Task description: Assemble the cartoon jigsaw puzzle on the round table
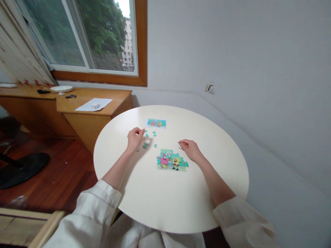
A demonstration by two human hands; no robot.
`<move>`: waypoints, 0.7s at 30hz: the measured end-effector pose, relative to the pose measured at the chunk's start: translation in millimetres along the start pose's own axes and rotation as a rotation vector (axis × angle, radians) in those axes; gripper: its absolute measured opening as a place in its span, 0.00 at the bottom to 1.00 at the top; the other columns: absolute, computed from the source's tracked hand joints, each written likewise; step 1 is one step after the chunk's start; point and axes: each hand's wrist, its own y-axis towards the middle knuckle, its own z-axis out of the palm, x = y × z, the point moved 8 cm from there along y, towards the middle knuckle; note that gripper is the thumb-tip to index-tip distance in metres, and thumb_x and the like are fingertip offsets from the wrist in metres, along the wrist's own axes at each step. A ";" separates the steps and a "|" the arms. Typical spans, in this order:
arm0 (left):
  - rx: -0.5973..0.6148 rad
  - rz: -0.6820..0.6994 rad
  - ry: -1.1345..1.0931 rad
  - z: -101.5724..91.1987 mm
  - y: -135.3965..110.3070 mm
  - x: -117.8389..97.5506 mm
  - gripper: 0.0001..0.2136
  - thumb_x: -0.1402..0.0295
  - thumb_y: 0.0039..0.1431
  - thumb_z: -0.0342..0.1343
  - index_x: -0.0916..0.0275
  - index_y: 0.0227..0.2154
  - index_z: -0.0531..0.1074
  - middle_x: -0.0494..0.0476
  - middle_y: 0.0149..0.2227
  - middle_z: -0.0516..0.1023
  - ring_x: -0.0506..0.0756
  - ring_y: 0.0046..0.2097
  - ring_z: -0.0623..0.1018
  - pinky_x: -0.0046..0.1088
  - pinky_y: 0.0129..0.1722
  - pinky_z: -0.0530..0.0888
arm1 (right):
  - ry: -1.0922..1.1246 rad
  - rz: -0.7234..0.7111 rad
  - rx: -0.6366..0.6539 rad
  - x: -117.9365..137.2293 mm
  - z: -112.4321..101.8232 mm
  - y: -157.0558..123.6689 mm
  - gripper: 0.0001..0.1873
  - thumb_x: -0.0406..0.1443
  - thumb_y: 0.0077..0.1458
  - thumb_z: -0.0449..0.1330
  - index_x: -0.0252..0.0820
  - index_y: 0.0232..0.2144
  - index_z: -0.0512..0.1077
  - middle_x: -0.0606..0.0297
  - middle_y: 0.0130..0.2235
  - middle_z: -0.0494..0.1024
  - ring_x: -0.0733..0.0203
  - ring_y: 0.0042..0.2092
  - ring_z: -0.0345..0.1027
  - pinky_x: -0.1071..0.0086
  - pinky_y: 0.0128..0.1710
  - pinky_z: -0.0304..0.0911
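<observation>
A partly assembled jigsaw puzzle (169,162) with cartoon figures on a teal ground lies on the round table; its top and right edges are uneven. Just above its upper right side, my right hand (191,150) is closed in a pinch on a small puzzle piece (179,147). My left hand (134,139) hovers at the left over loose teal puzzle pieces (146,145), fingers drawn together; whether a piece is between them cannot be made out. More loose pieces (154,133) lie right of that hand. Behind them is a picture card (156,123) showing the same cartoon figures.
The round cream table (165,203) stands close to the white wall. To the left is a wooden desk (121,98) with a sheet of paper (89,105) and a white plate (61,89) on it. A window is above. A wooden chair rail (49,229) shows at lower left.
</observation>
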 end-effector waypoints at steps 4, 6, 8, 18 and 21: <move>-0.029 -0.014 -0.024 -4.9 4.8 7.3 0.13 0.60 0.49 0.51 0.62 0.16 0.63 0.48 0.19 0.66 0.49 0.26 0.66 0.25 0.30 0.62 | -0.056 0.019 -0.014 -0.1 -2.0 -0.2 0.08 0.35 0.44 0.57 0.39 0.27 0.74 0.62 0.27 0.77 0.62 0.29 0.70 0.69 0.32 0.63; -0.032 -0.033 -0.010 -5.1 6.9 12.7 0.13 0.60 0.49 0.50 0.63 0.16 0.64 0.48 0.19 0.66 0.49 0.25 0.66 0.25 0.29 0.61 | -0.076 0.027 -0.012 -0.2 -2.3 -0.3 0.07 0.35 0.44 0.58 0.39 0.26 0.75 0.62 0.27 0.78 0.62 0.30 0.70 0.70 0.32 0.63; -0.007 -0.068 0.016 -2.2 8.7 19.7 0.13 0.60 0.50 0.50 0.63 0.17 0.66 0.49 0.19 0.68 0.49 0.25 0.66 0.25 0.28 0.62 | -0.094 0.035 -0.009 -0.8 -2.3 -0.3 0.06 0.35 0.44 0.58 0.40 0.25 0.75 0.62 0.27 0.78 0.61 0.30 0.71 0.70 0.32 0.63; 0.122 -0.139 0.183 4.7 16.4 38.8 0.11 0.64 0.50 0.50 0.62 0.29 0.75 0.54 0.29 0.78 0.54 0.34 0.74 0.29 0.34 0.66 | -0.147 0.057 -0.030 -6.2 -4.7 2.0 0.05 0.34 0.43 0.59 0.41 0.23 0.75 0.64 0.26 0.78 0.61 0.30 0.71 0.71 0.30 0.61; 0.120 -0.166 0.204 -2.3 19.4 42.8 0.12 0.64 0.50 0.50 0.62 0.30 0.76 0.55 0.31 0.79 0.55 0.35 0.74 0.29 0.36 0.67 | -0.148 0.081 -0.043 -7.9 -6.2 2.1 0.04 0.34 0.42 0.59 0.41 0.22 0.75 0.64 0.25 0.78 0.61 0.30 0.71 0.71 0.30 0.61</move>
